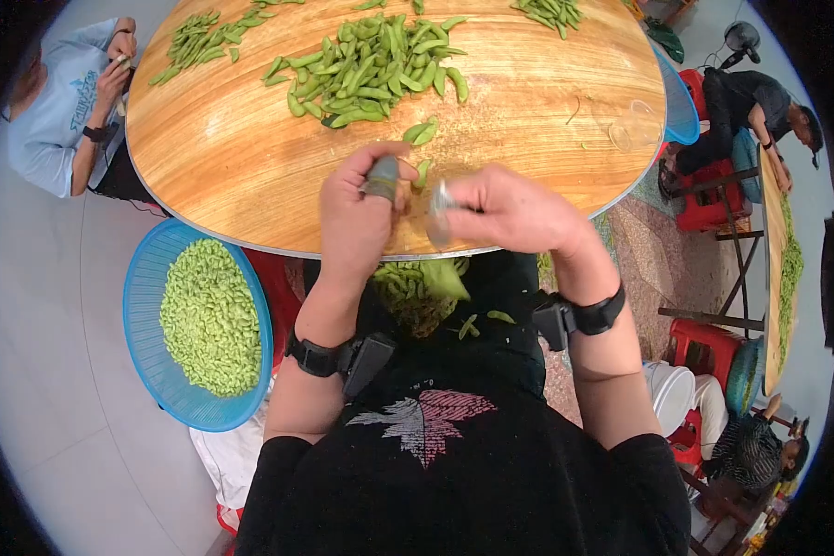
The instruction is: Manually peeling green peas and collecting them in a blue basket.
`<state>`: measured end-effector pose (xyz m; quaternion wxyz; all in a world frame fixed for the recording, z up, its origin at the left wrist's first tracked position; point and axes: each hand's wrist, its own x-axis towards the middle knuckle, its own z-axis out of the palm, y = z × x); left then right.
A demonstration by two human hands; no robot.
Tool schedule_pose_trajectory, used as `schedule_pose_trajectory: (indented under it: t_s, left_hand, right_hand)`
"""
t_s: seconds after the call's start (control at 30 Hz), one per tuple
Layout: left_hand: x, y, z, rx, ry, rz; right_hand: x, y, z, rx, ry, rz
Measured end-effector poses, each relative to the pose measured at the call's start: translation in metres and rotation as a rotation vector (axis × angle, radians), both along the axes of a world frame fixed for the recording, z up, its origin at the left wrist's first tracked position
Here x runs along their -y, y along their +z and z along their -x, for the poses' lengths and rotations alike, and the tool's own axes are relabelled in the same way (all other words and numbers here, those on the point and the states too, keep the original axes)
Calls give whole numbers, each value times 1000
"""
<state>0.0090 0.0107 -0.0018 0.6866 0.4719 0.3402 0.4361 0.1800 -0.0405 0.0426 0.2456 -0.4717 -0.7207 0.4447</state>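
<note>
My left hand is curled above the near edge of the round wooden table, a grey-green finger cover on its thumb. Whether a pod is inside its fingers is hidden. Beside it, my right hand has thumb and fingers bent; their pale coverings are blurred, so a grip cannot be made out. A single green pod lies between the hands, and a small group of pods just beyond. Farther off is a large heap of soybean pods. Below the edge, a blurred green pod or shell appears over a pile of husks.
At my left stands a blue plastic basket of shelled green beans. Smaller pod piles lie across the table, with a clear plastic cup at right. One person sits at left; others sit by another table at right.
</note>
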Motion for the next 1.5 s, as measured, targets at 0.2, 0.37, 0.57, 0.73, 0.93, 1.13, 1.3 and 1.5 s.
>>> schedule_pose_trajectory:
  t_s: [0.2, 0.37, 0.57, 0.73, 0.93, 1.13, 1.3, 1.5]
  left_hand:
    - [-3, -4, 4, 120, 41, -12]
    - [-2, -7, 6, 96, 18, -24]
    - [-8, 1, -3, 260, -47, 142]
    - [-7, -9, -6, 315, 1, 159]
    - [-10, -12, -12, 354, 32, 142]
    - [-5, -11, -13, 280, 118, 44]
    - [-9, -10, 2, 501, -194, 335]
    - [1, -12, -14, 21, 10, -106]
  right_hand:
    - [-39, -18, -10, 417, -427, -331]
    - [-55, -21, -14, 693, -396, -387]
    - [-27, -21, -3, 17, -531, -221]
    - [-14, -25, 11, -259, -531, 25]
    - [-5, -26, 11, -642, -382, 266]
    - [-4, -31, 21, -760, -459, 343]
    - [3, -24, 22, -1000, -470, 601]
    - [0, -38, 23, -272, -617, -4]
